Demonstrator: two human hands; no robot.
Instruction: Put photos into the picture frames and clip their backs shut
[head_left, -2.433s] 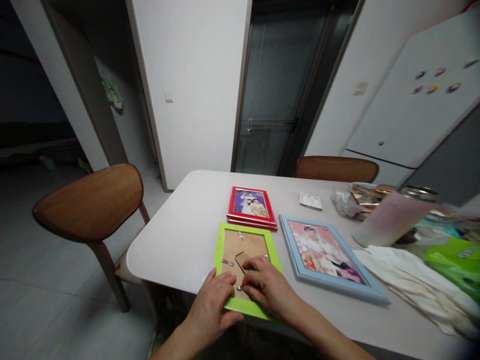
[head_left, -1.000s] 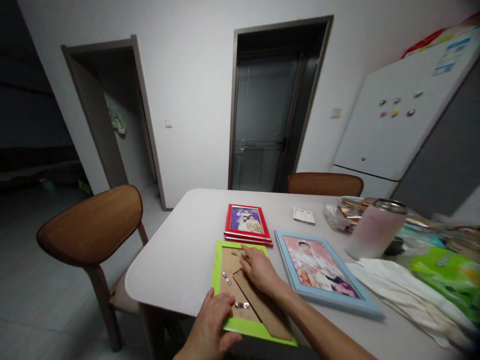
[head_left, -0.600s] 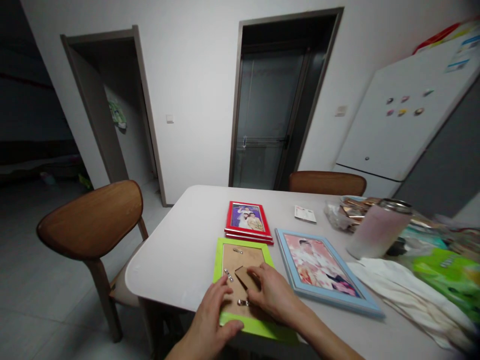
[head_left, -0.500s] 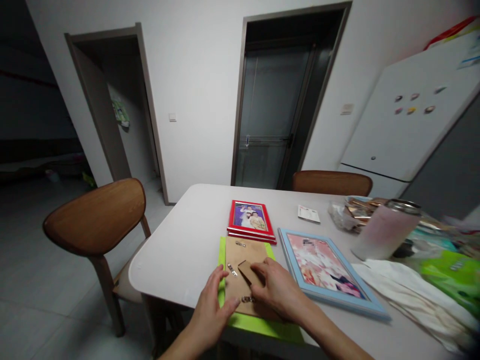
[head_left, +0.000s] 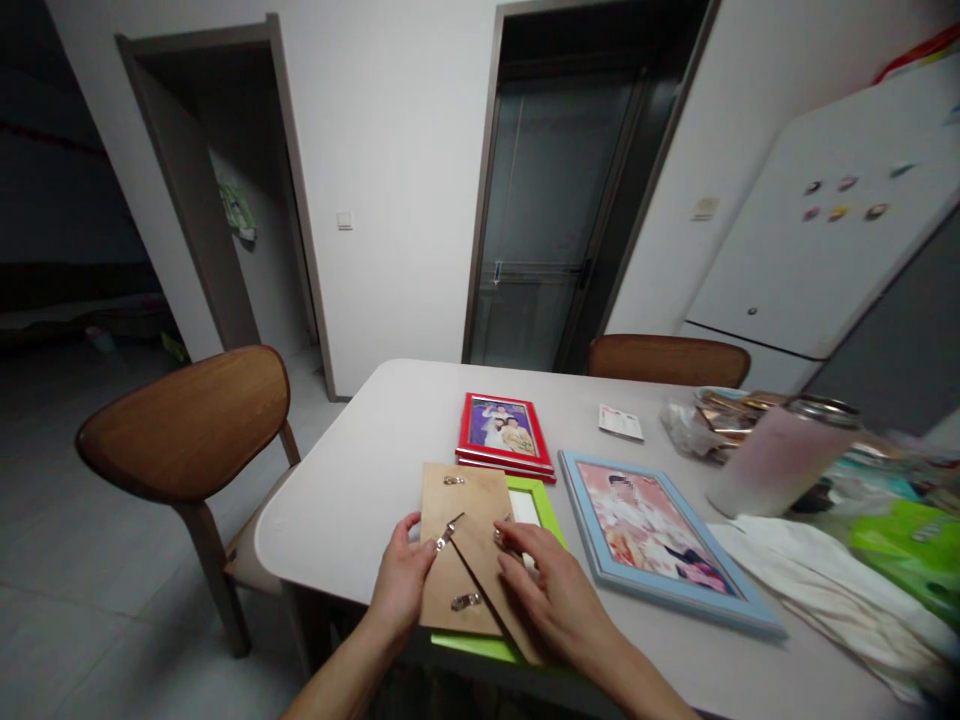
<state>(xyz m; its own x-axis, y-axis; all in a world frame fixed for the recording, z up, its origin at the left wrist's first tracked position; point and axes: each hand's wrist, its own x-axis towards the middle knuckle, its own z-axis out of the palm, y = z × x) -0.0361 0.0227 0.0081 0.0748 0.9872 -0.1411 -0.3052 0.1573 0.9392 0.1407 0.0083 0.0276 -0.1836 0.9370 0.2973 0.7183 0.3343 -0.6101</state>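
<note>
Backboard [head_left: 461, 495] looked light, thin, stiff, best taken by its edges; left hand [head_left: 401, 585] pinched one edge, right hand [head_left: 559, 605] lay atop, grip unclear.

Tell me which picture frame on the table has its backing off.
The green frame: left hand and right hand hold its brown backing board off it. The red frame and blue frame lie face up.

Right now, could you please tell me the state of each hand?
Left hand: closed on the backing board, at its left edge.
Right hand: resting on the board's right edge; grip cannot be told.
</note>
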